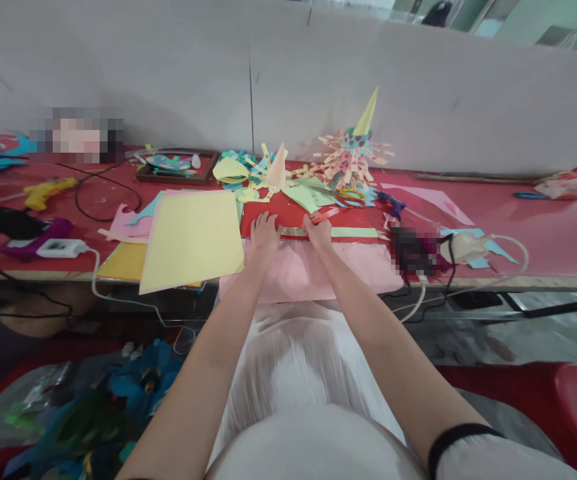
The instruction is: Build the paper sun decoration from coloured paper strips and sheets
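My left hand lies flat with fingers spread on a red sheet, at the left end of a narrow ruler-like strip. My right hand is closed round a slim pinkish-red pen-like tool, whose exact kind I cannot make out. Right of that hand, a pale green paper strip runs along the red sheet. Pink paper lies under my wrists and hangs over the table's front edge. Yellow paper sheets lie just left of my left hand.
Yellow-handled scissors lie behind the red sheet, near paper cone hats. A brown tray holds paper scraps. A yellow glue gun and power cords are at the left. A white plug with cables sits at the right.
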`<state>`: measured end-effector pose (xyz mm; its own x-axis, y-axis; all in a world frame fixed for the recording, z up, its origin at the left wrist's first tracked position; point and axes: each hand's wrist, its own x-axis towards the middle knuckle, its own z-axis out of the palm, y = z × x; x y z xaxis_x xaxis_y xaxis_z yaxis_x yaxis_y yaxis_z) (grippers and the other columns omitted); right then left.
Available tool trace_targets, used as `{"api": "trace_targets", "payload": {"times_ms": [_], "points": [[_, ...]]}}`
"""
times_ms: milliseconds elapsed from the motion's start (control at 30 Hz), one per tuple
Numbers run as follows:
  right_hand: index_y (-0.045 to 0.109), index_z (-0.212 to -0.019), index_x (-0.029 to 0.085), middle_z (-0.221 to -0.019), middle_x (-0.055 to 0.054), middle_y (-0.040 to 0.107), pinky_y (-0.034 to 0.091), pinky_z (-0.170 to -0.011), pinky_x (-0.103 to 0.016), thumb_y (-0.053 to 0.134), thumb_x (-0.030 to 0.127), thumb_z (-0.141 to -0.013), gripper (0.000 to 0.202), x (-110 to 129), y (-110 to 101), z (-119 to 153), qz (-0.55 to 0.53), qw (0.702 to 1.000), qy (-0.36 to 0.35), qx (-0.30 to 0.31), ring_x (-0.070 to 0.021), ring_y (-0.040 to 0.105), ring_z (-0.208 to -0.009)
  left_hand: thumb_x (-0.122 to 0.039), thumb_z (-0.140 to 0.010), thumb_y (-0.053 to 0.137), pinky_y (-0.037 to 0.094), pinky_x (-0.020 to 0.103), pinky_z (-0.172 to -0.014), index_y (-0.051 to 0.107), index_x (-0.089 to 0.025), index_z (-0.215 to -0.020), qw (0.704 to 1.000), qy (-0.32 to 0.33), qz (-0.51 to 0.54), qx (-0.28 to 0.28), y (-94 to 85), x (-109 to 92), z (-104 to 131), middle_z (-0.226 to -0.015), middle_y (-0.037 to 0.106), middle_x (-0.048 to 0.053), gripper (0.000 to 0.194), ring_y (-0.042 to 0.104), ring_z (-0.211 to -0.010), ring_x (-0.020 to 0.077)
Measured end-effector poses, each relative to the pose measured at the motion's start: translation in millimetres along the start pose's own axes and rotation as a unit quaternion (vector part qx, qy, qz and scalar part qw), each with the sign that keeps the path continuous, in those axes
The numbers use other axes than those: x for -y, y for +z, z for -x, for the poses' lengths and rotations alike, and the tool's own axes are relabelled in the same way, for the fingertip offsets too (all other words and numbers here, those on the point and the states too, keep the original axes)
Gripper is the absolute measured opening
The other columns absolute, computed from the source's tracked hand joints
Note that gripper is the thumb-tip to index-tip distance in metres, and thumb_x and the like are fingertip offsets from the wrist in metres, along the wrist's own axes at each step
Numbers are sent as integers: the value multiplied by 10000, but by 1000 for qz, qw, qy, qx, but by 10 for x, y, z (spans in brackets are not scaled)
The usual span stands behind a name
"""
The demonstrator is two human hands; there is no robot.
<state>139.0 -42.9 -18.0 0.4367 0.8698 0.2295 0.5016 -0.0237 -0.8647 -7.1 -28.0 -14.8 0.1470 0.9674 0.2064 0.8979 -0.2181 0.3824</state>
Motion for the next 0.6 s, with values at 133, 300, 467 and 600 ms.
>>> {"api": "trace_targets", "payload": {"times_ms": [133, 300, 467, 600], "points": [[371, -539, 229, -452, 48, 512, 381, -558, -238, 448, 349, -746, 251, 21, -7, 14, 0, 1000, 0, -6, -134, 503, -484, -294, -866, 386, 238, 359, -1083, 498, -205, -1230, 1000, -2, -2, -5, 12, 0, -4, -1390, 417, 55, 391, 348, -1289, 191], [371, -525, 229, -473, 41, 538, 393, -563, -234, 456, 324, -719, 232, -4, 1, -3, -4, 1000, 4, -11, -132, 508, -496, -288, -861, 398, 239, 347, -1085, 495, -203, -1231, 1000, -1, 0, 0, 16, 3, -12, -1395, 410, 54, 392, 339, -1293, 190], [368, -530, 231, -415, 52, 494, 400, -552, -235, 473, 345, -718, 243, -16, 5, -13, -23, 1000, 9, -1, -132, 501, -463, -289, -863, 394, 227, 353, -1090, 487, -204, -1237, 1000, -5, 2, 10, -10, -9, -5, -1397, 404, 65, 395, 335, -1296, 197], [370, -530, 230, -426, 45, 514, 405, -555, -235, 465, 344, -719, 241, -2, 0, -6, -23, 1000, 7, 2, -132, 509, -472, -284, -861, 393, 225, 363, -1091, 485, -215, -1238, 1000, -6, 9, 13, -36, -21, 3, -1404, 396, 59, 394, 329, -1299, 198]]}}
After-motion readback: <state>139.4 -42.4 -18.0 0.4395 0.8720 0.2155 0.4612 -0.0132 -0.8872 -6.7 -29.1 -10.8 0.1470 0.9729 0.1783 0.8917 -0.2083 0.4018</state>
